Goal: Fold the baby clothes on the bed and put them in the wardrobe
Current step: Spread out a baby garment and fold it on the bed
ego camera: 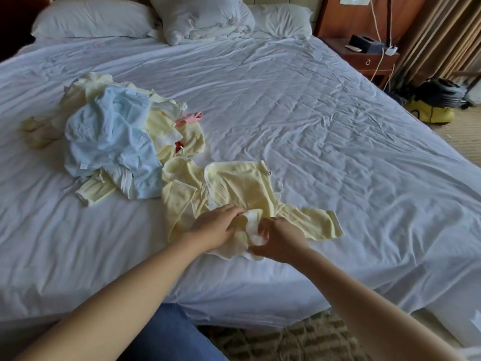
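A pale yellow baby garment [242,186] with white trim lies spread on the white bed sheet [325,126] near the front edge, one sleeve stretched to the right. My left hand [217,226] and my right hand [279,241] meet at its near edge, both pinching a bunched white-lined fold of the garment between them. To the left sits a loose pile of baby clothes [112,136]: light blue pieces on top, yellow ones and a bit of pink beneath. No wardrobe is in view.
White pillows [93,19] and a crumpled duvet [205,16] lie at the head of the bed. A wooden nightstand [369,56] with cables stands at the back right, curtains beside it. A yellow and black bag [434,105] sits on the floor to the right.
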Tool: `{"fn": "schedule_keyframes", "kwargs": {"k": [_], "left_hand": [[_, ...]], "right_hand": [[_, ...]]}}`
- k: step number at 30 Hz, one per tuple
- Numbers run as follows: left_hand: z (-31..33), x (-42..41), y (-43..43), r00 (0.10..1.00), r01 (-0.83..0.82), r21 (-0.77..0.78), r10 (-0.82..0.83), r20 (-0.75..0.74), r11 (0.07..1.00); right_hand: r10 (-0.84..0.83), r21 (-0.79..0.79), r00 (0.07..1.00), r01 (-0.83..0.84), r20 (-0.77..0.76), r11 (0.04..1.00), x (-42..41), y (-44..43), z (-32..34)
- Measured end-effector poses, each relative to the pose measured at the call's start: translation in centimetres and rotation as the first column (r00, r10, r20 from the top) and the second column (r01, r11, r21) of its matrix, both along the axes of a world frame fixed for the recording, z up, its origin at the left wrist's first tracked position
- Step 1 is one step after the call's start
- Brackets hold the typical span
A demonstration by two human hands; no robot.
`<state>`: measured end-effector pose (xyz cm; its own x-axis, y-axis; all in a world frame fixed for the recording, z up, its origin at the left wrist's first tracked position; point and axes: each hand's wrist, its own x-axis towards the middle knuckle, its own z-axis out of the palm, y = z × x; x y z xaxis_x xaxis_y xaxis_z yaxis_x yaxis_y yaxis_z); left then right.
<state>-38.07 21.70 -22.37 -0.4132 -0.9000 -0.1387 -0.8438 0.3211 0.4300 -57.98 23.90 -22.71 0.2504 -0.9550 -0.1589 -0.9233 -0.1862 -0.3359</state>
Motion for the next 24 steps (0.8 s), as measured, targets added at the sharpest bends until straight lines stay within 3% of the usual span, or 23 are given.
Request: {"fn": "schedule_keyframes", "kwargs": {"k": [6,9,14,18,24], "left_hand": [[-0.4,-0.9,0.0,0.998,-0.033,-0.013,0.034,0.051,0.999],[-0.5,-1.3,-0.1,0.993,-0.072,-0.059,0.077,0.087,0.996],[-0.4,-1.8,0.2,0.924,0.083,-0.209,0.003,0.383,0.974],[0.0,-1.4,0.5,0.862,0.18,-0.259,-0.025,0.506,0.949],[0.0,-1.0,1.0,0.898,0.12,-0.216,-0.013,0.439,0.969]], "right_hand": [[-0.017,-0.026,1.0,0.018,0.004,1.0,-0.1,1.0,0.8],[0.063,-0.063,0.998,-0.065,-0.027,0.996,-1.2,1.4,1.5],[0.168,-0.089,0.98,-0.178,-0.111,0.98,-3.0,2.5,1.9],[0.211,-0.051,0.967,-0.22,-0.143,0.974,-2.9,2.7,1.3],[0.213,-0.009,0.975,-0.214,-0.055,0.977,-3.4,2.5,1.2]]}}
